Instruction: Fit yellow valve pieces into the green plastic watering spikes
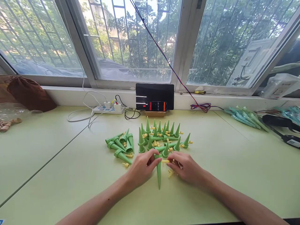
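My left hand [144,165] is closed on a green plastic spike [159,175] near its wide end, with the tip pointing down toward me. Between the fingers of my right hand [184,165] is a small yellow plastic valve [165,161], its end close beside the spike's wide end; whether they touch I cannot tell. Another yellow valve [171,173] lies on the table below my right fingers. Just beyond my hands, several green spikes [147,125] stand tip-up among lying spikes and yellow valves. To the left is a heap of loose green spikes [120,147].
A tablet [154,92] with a phone [157,106] before it leans by the window. A power strip [109,109] with cables sits back left. Bagged green spikes [246,117] and a black strap-like item [281,125] lie at right; a brown bag [30,93] is far left.
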`<state>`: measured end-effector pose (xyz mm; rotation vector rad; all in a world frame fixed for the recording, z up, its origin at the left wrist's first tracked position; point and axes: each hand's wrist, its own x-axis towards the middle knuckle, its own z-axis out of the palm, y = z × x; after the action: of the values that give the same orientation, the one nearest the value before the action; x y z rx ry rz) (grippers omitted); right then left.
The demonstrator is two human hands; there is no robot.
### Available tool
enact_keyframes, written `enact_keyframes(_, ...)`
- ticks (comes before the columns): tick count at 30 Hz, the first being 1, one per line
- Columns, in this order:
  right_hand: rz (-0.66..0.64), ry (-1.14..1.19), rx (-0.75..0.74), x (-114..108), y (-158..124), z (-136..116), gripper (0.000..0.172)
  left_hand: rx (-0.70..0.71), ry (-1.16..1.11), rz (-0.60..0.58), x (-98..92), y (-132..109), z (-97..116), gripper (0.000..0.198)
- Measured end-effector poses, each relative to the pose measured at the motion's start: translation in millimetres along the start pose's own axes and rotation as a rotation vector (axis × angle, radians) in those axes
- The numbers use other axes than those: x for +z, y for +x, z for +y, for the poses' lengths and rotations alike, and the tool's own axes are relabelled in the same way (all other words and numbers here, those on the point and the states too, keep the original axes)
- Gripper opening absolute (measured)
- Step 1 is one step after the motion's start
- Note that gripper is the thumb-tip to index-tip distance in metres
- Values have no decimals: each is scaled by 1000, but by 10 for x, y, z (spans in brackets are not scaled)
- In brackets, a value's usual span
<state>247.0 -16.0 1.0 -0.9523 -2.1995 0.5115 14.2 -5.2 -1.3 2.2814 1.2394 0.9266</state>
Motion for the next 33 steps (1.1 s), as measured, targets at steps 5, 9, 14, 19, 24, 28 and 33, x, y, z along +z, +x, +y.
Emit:
enact_keyframes(5, 11, 4, -15, 31, -13, 18, 25, 4, 3, -4, -5, 7, 0, 12)
enact_keyframes(9, 20, 5, -15, 50, -26, 34, 24, -3, 16, -6, -1, 8, 4, 12)
enact_keyframes(14, 31, 10, -21, 61, -26, 48, 27, 7, 23, -7, 4, 6, 0, 12)
enact_keyframes(19, 35, 6, -23, 64, -24, 43, 29, 5, 24, -4, 6, 5, -8, 12)
enact_keyframes(24, 31, 10, -27, 66, -27, 34, 29, -5, 35, -13, 5, 1, -8, 14)
enact_keyframes(28, 29, 14, -28, 66, -26, 36, 27, -5, 35, -14, 3, -2, -7, 15)
enact_keyframes(33, 43, 16, -37, 81, -23, 54, 28, -13, 2, -14, -6, 13, 10, 14)
